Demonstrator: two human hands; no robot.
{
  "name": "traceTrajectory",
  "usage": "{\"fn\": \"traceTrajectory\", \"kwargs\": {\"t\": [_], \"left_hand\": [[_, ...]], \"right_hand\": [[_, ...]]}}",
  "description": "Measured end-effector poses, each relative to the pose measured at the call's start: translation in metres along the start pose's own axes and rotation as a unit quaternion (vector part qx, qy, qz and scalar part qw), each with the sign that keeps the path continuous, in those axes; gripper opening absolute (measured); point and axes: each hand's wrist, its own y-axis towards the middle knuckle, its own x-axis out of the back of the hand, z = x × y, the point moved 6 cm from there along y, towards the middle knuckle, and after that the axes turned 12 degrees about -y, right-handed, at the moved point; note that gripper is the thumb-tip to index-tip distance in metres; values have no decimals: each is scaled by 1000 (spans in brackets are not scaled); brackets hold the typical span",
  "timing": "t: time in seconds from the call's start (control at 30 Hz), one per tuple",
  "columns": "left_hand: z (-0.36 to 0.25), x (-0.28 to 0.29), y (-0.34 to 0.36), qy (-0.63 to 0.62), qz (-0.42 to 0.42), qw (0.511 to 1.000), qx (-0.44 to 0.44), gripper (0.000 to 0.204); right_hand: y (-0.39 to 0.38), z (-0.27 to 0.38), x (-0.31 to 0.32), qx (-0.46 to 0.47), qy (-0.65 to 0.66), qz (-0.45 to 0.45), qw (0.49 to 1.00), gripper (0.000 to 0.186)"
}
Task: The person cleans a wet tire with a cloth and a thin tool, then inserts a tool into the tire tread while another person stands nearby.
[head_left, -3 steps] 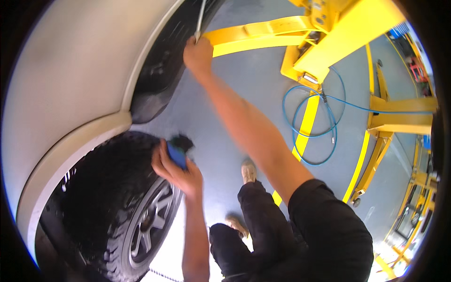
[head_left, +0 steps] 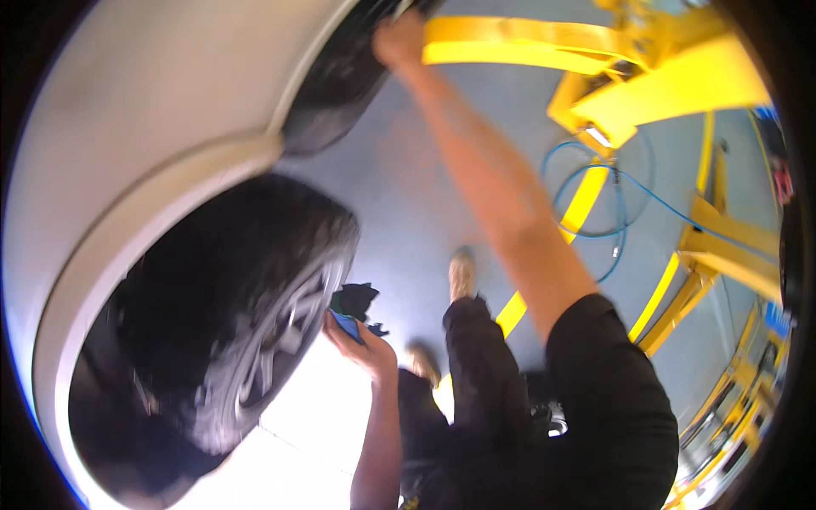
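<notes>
My right hand (head_left: 401, 41) is up at the top, blurred, closed around a slim pale metal rod (head_left: 403, 8) beside the vehicle's dark lower sill (head_left: 336, 102). Only a short piece of the rod shows above the fist. Lower down, my left hand (head_left: 364, 347) holds a blue object (head_left: 347, 325) with dark, ragged-edged material (head_left: 355, 299) behind it; its kind is unclear. That hand is close beside the wheel (head_left: 280, 340), which has a knobbly black tyre and a grey spoked rim.
The vehicle's pale body and wheel arch (head_left: 161, 183) fill the left side. A yellow lift arm (head_left: 518, 41) reaches in from a yellow post base (head_left: 671, 89). A coiled blue hose (head_left: 557, 191) lies on the grey floor. Further yellow lift parts (head_left: 731, 255) stand at right.
The view has shifted, with the wheel appearing higher and further right. My left hand appears lower and right, beside the rim; my right hand appears nearer the top edge, still holding the rod.
</notes>
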Motion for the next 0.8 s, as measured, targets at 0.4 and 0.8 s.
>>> {"fn": "traceTrajectory", "kwargs": {"t": [0.4,0.8], "left_hand": [[292,-70,58,-306,127,937,111,29],[412,-155,-1,-636,-292,523,486,39]], "right_hand": [[-43,-261,135,-191,164,-83,964,29],[-412,-366,-14,-622,482,60,614,78]]}}
